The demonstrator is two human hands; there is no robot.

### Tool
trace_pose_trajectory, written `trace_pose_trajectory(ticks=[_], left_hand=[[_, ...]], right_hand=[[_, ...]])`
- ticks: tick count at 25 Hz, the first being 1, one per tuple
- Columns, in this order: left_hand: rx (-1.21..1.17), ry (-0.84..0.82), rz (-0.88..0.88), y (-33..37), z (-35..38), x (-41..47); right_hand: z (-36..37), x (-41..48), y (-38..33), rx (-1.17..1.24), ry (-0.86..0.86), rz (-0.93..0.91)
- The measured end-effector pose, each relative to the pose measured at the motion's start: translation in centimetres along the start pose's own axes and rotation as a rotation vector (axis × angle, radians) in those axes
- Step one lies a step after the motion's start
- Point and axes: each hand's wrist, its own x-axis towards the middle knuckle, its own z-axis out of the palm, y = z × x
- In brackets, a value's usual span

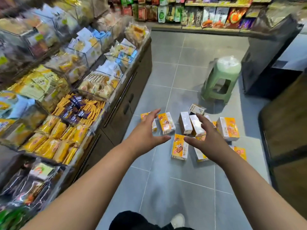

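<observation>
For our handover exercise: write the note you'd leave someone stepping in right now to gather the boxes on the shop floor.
Left hand: open, fingers spread, holding nothing.
Right hand: open, holding nothing.
Both reach out over the orange-and-white boxes, which lie scattered on the grey tiled floor between the snack shelf and the green stool; some stand, some lie flat.
Done: no box in hand.
Left: pick up every box.

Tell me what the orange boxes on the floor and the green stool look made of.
Orange boxes: probably printed cardboard, glossy, perhaps film-wrapped, judging by crisp edges and sheen. Green stool: looks like moulded plastic; its seat seems covered by a clear bag.
</observation>
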Motion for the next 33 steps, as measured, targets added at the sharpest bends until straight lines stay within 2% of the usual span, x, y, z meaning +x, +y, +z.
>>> trace_pose_trajectory(ticks=[7, 20, 27, 33], left_hand=[[0.074, -0.120, 0.071, 0.2, 1.3, 12.1], [0.166, -0.487, 0.289, -5.2, 2.4, 36.5], [0.122, -0.505, 0.237, -13.0, 10.8, 44.6], [0.145, -0.559, 0.242, -25.8, 23.6, 48.3]], right_hand=[[-1.6, 6.9, 3.0, -0.011, 0.094, 0.118], [2.8, 21.3, 7.5, 0.126, 0.521, 0.485], [5.9, 27.0, 18.6, 0.085, 0.612, 0.583], [14.5, 31.0, 33.5, 0.089, 0.670, 0.673]])
